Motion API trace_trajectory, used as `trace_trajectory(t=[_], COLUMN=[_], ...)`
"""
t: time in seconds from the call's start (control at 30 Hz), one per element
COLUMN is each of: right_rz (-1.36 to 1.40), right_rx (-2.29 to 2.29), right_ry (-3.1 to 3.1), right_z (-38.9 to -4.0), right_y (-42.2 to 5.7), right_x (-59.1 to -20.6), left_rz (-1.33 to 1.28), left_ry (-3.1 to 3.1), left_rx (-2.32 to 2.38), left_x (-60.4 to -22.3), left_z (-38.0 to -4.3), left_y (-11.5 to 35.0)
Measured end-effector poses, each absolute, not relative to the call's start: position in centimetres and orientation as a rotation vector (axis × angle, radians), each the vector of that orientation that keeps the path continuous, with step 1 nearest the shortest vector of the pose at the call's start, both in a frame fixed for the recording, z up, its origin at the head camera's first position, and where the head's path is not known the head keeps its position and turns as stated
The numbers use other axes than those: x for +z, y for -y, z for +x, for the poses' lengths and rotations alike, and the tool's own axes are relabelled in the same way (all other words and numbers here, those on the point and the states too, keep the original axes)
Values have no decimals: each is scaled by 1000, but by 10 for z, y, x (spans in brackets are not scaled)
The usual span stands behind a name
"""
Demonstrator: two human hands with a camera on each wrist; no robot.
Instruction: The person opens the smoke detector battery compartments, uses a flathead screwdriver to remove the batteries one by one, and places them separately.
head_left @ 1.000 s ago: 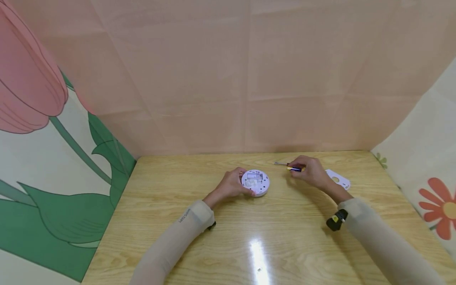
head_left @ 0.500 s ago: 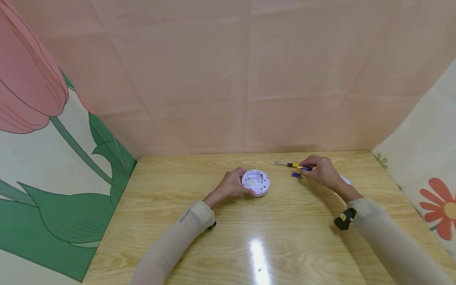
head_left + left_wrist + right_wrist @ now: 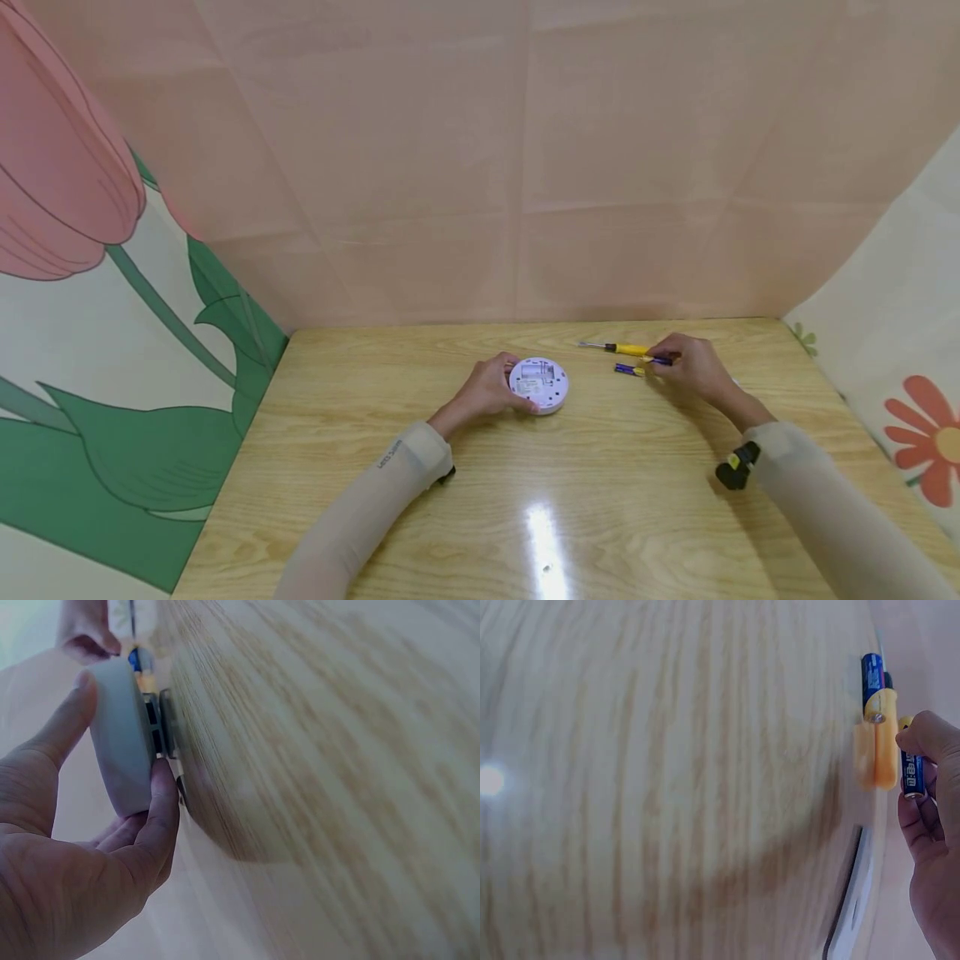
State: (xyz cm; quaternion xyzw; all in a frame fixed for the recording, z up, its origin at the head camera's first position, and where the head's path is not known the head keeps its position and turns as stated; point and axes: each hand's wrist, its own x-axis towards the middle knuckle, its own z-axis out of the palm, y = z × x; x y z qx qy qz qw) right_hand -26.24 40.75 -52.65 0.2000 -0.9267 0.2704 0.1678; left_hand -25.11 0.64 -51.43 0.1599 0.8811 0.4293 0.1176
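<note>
My left hand [image 3: 487, 387] grips the rim of a round white battery device [image 3: 538, 385], its thumb at the near side. A battery compartment lies bare on the device's upper face. In the left wrist view the device [image 3: 120, 742] is edge-on, with a dark and silver part on its table side. To the right, my right hand [image 3: 693, 368] pinches a blue and yellow battery [image 3: 913, 774] between thumb and fingers, above the table. A second battery [image 3: 628, 369] of the same colours lies just left of that hand.
A screwdriver [image 3: 628, 350] with a yellow handle lies behind the loose battery, its tip pointing left. A flat white plate [image 3: 851, 900] rests on the table, mostly hidden behind the right hand in the head view. A fabric backdrop [image 3: 517, 208] closes off the wooden table's far side.
My right hand has moved to the right with one battery, leaving the other on the table and uncovering the screwdriver's handle. The left hand and the device have stayed put.
</note>
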Motion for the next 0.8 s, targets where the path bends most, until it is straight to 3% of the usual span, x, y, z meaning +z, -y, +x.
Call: trace_trajectory(t=[0.8], right_rz=[569], right_rx=[693], right_ry=[2723], right_z=[-261], right_y=[-424], right_x=[-543], left_rz=[467], left_ry=[-2575], left_rx=[1247], left_x=[-514], left_z=[-251], left_y=[-6])
